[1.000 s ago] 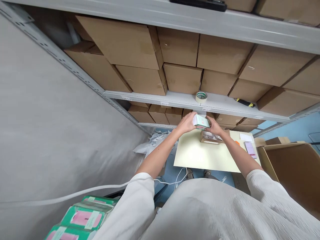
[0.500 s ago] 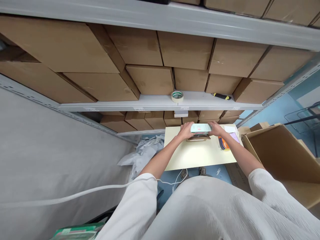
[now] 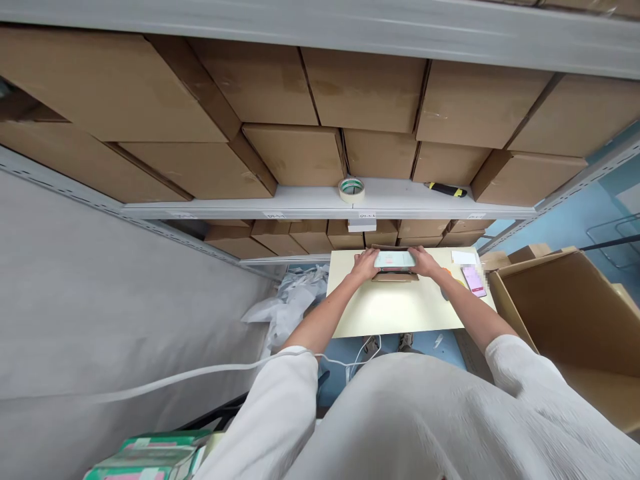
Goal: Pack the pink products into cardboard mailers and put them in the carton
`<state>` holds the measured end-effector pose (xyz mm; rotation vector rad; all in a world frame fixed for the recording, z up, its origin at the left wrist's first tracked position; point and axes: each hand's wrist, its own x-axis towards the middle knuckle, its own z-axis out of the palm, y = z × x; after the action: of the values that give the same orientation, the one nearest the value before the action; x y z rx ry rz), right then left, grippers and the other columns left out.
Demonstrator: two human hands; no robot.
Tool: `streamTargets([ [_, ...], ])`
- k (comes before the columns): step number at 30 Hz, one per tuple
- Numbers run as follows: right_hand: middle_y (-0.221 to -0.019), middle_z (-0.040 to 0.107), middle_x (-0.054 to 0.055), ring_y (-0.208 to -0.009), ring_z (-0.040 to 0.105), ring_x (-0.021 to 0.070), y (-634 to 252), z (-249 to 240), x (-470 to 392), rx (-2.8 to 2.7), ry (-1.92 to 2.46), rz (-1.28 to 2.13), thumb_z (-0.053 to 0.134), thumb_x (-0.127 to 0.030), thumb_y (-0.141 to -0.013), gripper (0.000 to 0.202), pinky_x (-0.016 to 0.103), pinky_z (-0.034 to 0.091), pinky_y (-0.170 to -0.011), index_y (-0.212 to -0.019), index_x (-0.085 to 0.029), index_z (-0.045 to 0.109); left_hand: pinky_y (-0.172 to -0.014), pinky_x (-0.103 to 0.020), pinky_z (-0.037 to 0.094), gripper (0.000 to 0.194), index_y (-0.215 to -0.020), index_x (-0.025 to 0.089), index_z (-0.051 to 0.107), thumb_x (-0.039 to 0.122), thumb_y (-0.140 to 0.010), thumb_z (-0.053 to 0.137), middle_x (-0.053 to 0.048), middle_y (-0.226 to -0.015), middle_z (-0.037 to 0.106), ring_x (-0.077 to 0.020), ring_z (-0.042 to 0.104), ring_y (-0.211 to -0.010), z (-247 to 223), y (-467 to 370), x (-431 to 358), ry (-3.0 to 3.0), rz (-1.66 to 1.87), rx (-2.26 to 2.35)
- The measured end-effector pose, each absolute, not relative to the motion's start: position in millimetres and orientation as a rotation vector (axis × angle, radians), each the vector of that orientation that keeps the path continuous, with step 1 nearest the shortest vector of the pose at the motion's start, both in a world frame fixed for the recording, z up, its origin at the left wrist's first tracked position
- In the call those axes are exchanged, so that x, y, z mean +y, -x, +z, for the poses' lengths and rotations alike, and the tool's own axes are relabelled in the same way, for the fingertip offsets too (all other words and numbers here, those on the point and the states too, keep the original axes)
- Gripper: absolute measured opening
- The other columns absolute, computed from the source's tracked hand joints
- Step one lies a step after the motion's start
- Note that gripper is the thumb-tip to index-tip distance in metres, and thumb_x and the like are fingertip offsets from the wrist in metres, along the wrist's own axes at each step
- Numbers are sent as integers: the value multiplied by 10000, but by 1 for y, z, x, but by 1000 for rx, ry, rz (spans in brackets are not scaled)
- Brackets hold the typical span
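A pale green, box-shaped package (image 3: 394, 259) with small pink print lies level between my two hands. My left hand (image 3: 366, 264) grips its left end, and my right hand (image 3: 424, 261) has hold of the right end. Directly under and around the package is a small open cardboard box (image 3: 395, 277), whose brown flaps show along the near and far sides. How deep the package sits in it I cannot tell. The box rests on a pale yellow tabletop (image 3: 385, 310).
On the table's right are a phone (image 3: 473, 281), a white paper (image 3: 463, 257) and an orange-yellow object partly behind my right forearm. A large open carton (image 3: 565, 293) stands to the right. The shelf holds tape (image 3: 351, 191), a utility knife (image 3: 447, 190) and several boxes. A white cable (image 3: 200, 371) crosses my left arm.
Both hands have lowered the package into or onto the small cardboard box, whose far flap now shows behind it. The view has shifted slightly.
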<state>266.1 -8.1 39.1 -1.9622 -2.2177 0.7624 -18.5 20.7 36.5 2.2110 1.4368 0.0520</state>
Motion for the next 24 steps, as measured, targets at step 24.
streamTargets([
  [24,-1245,683,135,-1147,637,285,-296,20,-14,-2005,1867,453,510,-234,-976,298,394,564,-963,-1186,-209,721,-1199,-557,479,497,-1435,249,662,174,-952,573,-138,-1592,551,-375,509,-1485,15,46,22,-2177,482,1526],
])
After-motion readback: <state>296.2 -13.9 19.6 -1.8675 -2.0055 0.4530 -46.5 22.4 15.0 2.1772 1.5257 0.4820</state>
